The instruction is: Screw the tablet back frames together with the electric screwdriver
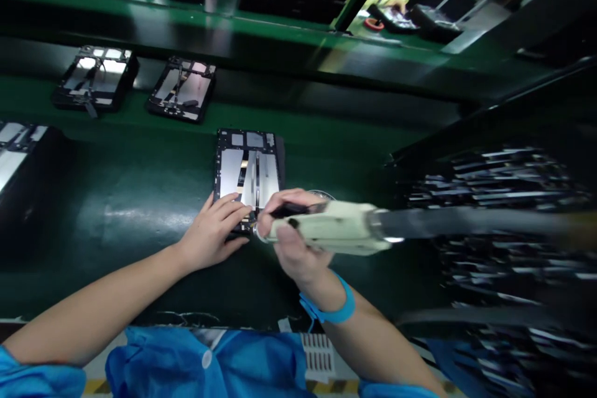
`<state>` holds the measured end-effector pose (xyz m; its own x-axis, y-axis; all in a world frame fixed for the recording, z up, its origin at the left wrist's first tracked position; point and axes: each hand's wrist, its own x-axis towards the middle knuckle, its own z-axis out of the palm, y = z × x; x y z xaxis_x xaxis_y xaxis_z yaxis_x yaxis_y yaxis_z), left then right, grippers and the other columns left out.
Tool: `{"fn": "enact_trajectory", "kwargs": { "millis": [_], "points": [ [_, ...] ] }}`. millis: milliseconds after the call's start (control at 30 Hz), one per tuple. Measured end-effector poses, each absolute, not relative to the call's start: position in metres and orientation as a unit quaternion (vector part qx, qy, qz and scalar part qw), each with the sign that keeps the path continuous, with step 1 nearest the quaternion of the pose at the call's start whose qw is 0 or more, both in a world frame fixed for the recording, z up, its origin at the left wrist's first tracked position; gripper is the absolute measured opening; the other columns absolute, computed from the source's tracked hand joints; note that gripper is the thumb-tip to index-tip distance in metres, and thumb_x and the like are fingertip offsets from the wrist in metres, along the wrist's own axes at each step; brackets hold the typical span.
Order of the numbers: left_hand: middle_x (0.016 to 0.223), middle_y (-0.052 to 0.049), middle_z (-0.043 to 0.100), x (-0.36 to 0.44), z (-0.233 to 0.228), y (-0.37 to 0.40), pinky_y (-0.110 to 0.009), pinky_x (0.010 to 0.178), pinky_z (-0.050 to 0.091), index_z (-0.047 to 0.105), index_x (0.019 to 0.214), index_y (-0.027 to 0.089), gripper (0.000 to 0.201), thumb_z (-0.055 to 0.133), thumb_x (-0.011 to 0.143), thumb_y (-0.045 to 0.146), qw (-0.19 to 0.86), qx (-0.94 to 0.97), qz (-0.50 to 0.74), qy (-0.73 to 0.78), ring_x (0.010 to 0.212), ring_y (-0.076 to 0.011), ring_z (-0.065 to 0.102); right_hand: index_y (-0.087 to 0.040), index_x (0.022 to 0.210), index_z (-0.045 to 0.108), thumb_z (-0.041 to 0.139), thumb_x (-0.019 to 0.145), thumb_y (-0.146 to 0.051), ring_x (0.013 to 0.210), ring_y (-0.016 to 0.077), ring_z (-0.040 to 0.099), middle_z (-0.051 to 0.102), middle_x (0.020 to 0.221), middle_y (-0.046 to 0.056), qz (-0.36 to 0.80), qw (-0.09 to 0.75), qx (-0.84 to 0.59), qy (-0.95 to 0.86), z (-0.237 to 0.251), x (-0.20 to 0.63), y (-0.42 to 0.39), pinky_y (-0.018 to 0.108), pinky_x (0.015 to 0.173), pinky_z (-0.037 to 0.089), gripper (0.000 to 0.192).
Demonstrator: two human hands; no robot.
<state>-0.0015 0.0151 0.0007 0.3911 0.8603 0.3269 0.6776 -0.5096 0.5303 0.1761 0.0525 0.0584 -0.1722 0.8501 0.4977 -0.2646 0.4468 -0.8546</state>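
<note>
Open tablet chassis [249, 175] lies flat on green worktop [140, 199]; left hand [212, 233] rests on its near edge, fingers spread and grasping nothing. Right hand [289, 242] is clenched around electric screwdriver [326, 227], tip at chassis's near edge. Risk: light steadying pressure could let chassis slide, so the bit skids onto exposed parts.

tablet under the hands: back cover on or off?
Off. The tablet lies face down, metal shields and ribbon cables bare.
</note>
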Motion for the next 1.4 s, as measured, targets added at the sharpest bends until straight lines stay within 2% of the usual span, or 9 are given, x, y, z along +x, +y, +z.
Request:
{"fn": "enact_trajectory", "kwargs": {
  "millis": [100, 300, 467, 667, 767, 1000, 1200, 1267, 1400],
  "points": [
    [0.141, -0.015, 0.063, -0.002, 0.0, 0.015, -0.062, 0.121, 0.033, 0.053, 0.143, 0.02, 0.054, 0.071, 0.092, 0.027, 0.161, 0.822, 0.292, 0.462, 0.147, -0.0362, 0.045, -0.031, 0.123, 0.06, 0.067, 0.093, -0.035, 0.054, 0.0116, 0.065, 0.066, 0.104, 0.002, 0.455, 0.638, -0.211, -0.585, 0.073, 0.181, 0.055, 0.032, 0.051, 0.055, 0.03],
    [0.136, -0.014, 0.066, -0.002, 0.001, 0.016, -0.06, 0.122, 0.033, 0.056, 0.137, 0.018, 0.044, 0.067, 0.094, 0.024, 0.166, 0.815, 0.312, 0.459, 0.145, -0.0338, 0.048, -0.03, 0.121, 0.059, 0.066, 0.094, -0.037, 0.054, 0.01, 0.064, 0.065, 0.102, 0.001, 0.455, 0.626, -0.243, -0.585, 0.066, 0.176, 0.059, 0.029, 0.052, 0.055, 0.029],
    [0.133, -0.013, 0.068, -0.005, 0.006, 0.016, -0.062, 0.123, 0.031, 0.058, 0.133, 0.019, 0.043, 0.068, 0.092, 0.024, 0.204, 0.804, 0.339, 0.445, 0.143, -0.0337, 0.05, -0.028, 0.117, 0.059, 0.067, 0.092, -0.038, 0.051, 0.0096, 0.063, 0.065, 0.098, 0.0, 0.426, 0.648, -0.27, -0.571, 0.066, 0.181, 0.064, 0.028, 0.049, 0.055, 0.028],
    [0.124, -0.01, 0.071, -0.019, 0.011, 0.023, -0.06, 0.123, 0.036, 0.065, 0.117, 0.022, 0.023, 0.058, 0.096, 0.02, 0.246, 0.717, 0.445, 0.477, 0.132, -0.0284, 0.061, -0.029, 0.112, 0.058, 0.068, 0.09, -0.04, 0.049, 0.0095, 0.062, 0.062, 0.096, -0.001, 0.413, 0.658, -0.301, -0.553, 0.072, 0.186, 0.068, 0.028, 0.045, 0.054, 0.027],
    [0.128, -0.012, 0.069, -0.03, 0.014, 0.026, -0.057, 0.12, 0.041, 0.067, 0.117, 0.021, 0.025, 0.063, 0.092, 0.021, 0.26, 0.759, 0.407, 0.438, 0.138, -0.0299, 0.056, -0.029, 0.115, 0.058, 0.067, 0.092, -0.04, 0.05, 0.0092, 0.062, 0.063, 0.098, 0.0, 0.426, 0.651, -0.283, -0.561, 0.068, 0.18, 0.065, 0.028, 0.047, 0.054, 0.027],
    [0.133, -0.009, 0.068, -0.054, 0.021, 0.032, -0.06, 0.124, 0.034, 0.075, 0.113, 0.024, 0.024, 0.067, 0.091, 0.02, 0.256, 0.831, 0.284, 0.404, 0.141, -0.0301, 0.054, -0.03, 0.12, 0.061, 0.067, 0.093, -0.033, 0.055, 0.0091, 0.065, 0.065, 0.103, 0.0, 0.471, 0.637, -0.229, -0.566, 0.064, 0.174, 0.061, 0.029, 0.052, 0.055, 0.028],
    [0.137, -0.009, 0.066, -0.058, 0.019, 0.034, -0.062, 0.123, 0.035, 0.078, 0.111, 0.025, 0.024, 0.07, 0.089, 0.019, 0.258, 0.844, 0.272, 0.384, 0.142, -0.0309, 0.054, -0.029, 0.117, 0.058, 0.065, 0.092, -0.039, 0.051, 0.0092, 0.062, 0.065, 0.1, 0.0, 0.443, 0.643, -0.272, -0.562, 0.062, 0.177, 0.062, 0.029, 0.048, 0.055, 0.028],
    [0.139, -0.008, 0.066, -0.058, 0.018, 0.035, -0.061, 0.124, 0.033, 0.077, 0.114, 0.027, 0.027, 0.072, 0.088, 0.02, 0.266, 0.843, 0.268, 0.383, 0.144, -0.0309, 0.052, -0.029, 0.117, 0.057, 0.066, 0.092, -0.04, 0.051, 0.0092, 0.062, 0.065, 0.1, 0.0, 0.451, 0.639, -0.264, -0.564, 0.062, 0.173, 0.06, 0.029, 0.049, 0.055, 0.029],
    [0.142, -0.008, 0.066, -0.06, 0.015, 0.036, -0.061, 0.126, 0.029, 0.07, 0.131, 0.028, 0.046, 0.076, 0.086, 0.024, 0.283, 0.836, 0.265, 0.388, 0.148, -0.0297, 0.048, -0.03, 0.119, 0.057, 0.067, 0.093, -0.037, 0.053, 0.0093, 0.064, 0.065, 0.104, 0.001, 0.477, 0.633, -0.222, -0.569, 0.06, 0.156, 0.055, 0.028, 0.05, 0.055, 0.029]
  ]
}}
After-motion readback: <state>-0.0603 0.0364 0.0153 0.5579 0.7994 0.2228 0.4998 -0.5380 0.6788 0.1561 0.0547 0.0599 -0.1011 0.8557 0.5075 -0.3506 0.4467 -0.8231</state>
